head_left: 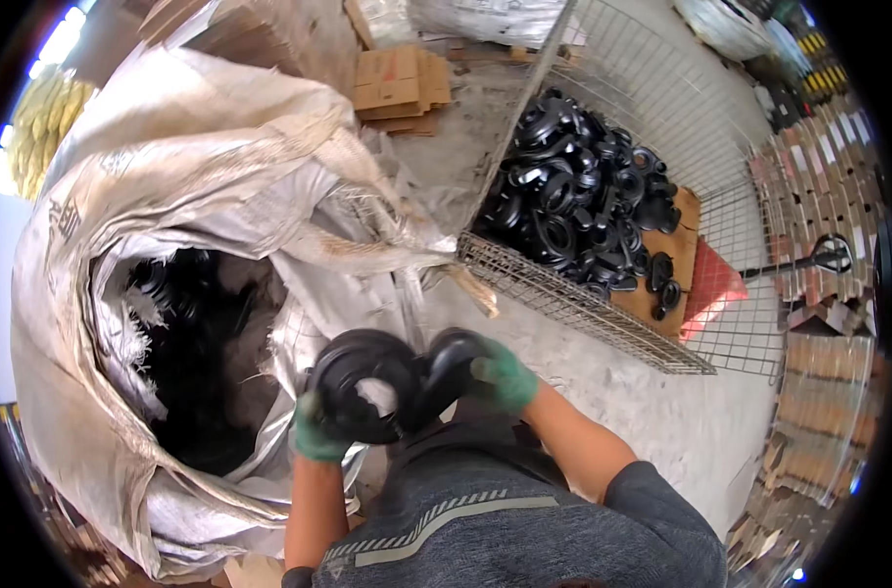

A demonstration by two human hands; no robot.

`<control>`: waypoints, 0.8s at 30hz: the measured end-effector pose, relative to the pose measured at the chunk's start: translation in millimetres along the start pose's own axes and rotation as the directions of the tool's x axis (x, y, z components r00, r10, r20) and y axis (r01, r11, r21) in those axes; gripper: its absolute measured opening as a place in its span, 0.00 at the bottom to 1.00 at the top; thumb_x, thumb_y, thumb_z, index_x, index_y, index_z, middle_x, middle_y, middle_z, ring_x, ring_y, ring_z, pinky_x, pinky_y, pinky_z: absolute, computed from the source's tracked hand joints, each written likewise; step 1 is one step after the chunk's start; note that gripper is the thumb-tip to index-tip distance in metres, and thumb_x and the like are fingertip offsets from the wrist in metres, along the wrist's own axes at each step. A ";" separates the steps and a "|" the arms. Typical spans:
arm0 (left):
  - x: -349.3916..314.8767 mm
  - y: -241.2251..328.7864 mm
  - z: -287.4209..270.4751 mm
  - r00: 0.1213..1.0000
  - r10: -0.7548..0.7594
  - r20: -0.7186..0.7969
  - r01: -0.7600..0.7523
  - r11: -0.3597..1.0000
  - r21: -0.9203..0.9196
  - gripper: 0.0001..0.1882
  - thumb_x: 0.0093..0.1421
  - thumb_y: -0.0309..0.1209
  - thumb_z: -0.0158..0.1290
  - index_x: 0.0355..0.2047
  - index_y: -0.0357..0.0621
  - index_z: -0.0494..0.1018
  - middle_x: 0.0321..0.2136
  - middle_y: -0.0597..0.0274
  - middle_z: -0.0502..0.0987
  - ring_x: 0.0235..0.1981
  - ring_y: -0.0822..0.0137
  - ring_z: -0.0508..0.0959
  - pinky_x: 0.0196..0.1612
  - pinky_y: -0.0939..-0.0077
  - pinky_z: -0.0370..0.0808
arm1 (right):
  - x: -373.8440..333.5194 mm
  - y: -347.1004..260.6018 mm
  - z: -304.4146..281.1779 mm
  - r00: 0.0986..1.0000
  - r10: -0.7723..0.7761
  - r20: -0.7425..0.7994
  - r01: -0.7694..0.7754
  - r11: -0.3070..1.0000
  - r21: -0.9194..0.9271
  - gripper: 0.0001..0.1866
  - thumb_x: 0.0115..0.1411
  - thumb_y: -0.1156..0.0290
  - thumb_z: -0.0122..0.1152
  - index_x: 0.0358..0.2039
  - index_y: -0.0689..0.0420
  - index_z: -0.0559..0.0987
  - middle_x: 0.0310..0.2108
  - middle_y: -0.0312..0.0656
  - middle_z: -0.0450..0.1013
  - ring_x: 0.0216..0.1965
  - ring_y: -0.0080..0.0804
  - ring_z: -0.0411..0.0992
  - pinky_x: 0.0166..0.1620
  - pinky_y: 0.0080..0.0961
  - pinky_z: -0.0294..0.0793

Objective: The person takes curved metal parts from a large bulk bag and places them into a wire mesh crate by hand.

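Both hands loaded, held near, in front of the torso, green gloves on. Left hand (pixel 318 431) gripping the near-left edge of a black ring-shaped part (pixel 336 377), its round hole facing up. Right hand (pixel 507 377) closed on the right end of a curved black part (pixel 451 370), thumb on top. The two parts meet or overlap between the hands; can't tell if they're joined.

Ring part sits just right of a big white woven bulk bag (pixel 69 333) on the left. Bag mouth is open, frayed at the inner edge, dark parts (pixel 196 294) down inside; detail lost in shadow. A twisted strap (pixel 367 253) runs along the bag's right side toward the crate.

Far right: wire-mesh crate (pixel 583 309), heap of glossy black parts (pixel 573 186) in it, many of them rings. Cardboard sheet (pixel 689 220) under the heap's right edge, red item (pixel 715 284) beside it.

Flattened cardboard boxes (pixel 389 78) on the concrete floor (pixel 612 421), far, between bag and crate. Stacked cardboard (pixel 828 392) along the right.
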State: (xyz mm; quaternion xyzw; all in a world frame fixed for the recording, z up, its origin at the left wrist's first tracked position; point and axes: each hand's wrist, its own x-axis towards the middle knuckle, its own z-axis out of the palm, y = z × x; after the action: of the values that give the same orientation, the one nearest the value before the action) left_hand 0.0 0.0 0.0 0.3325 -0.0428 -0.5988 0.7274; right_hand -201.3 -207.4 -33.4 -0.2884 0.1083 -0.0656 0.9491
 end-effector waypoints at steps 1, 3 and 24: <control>17.1 -0.9 -26.5 0.986 -0.117 -0.120 0.112 0.992 -0.051 0.38 0.59 0.53 0.56 0.62 0.41 0.63 0.56 0.57 0.72 0.56 0.52 0.73 0.59 0.60 0.71 | 0.5 3.7 -4.5 0.995 -0.016 -0.101 0.010 0.998 -0.067 0.41 0.54 0.47 0.67 0.57 0.65 0.68 0.51 0.47 0.72 0.53 0.43 0.71 0.59 0.45 0.69; 66.9 -123.6 -38.8 0.932 -0.064 -0.357 0.047 0.997 -0.055 0.28 0.65 0.45 0.52 0.59 0.41 0.66 0.54 0.56 0.74 0.52 0.56 0.75 0.54 0.61 0.74 | -71.7 -52.9 -56.1 0.959 0.013 -0.285 -0.055 0.988 -0.142 0.37 0.55 0.52 0.68 0.56 0.65 0.69 0.49 0.47 0.73 0.52 0.41 0.73 0.57 0.42 0.73; -151.5 87.3 -382.4 0.744 0.124 -0.657 0.484 -0.778 0.401 0.22 0.58 0.38 0.53 0.50 0.41 0.73 0.51 0.46 0.74 0.54 0.48 0.72 0.58 0.61 0.68 | 17.2 -14.6 -231.0 0.793 0.050 -0.607 -0.144 0.984 -0.107 0.15 0.59 0.71 0.60 0.46 0.59 0.76 0.43 0.44 0.75 0.45 0.43 0.74 0.53 0.46 0.76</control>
State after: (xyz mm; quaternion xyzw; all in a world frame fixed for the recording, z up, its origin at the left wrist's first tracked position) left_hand 207.3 307.0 -198.8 0.8575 -0.3156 -0.3051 -0.2683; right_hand -241.7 -345.8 -215.2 -0.3159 0.4234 -0.0970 0.8435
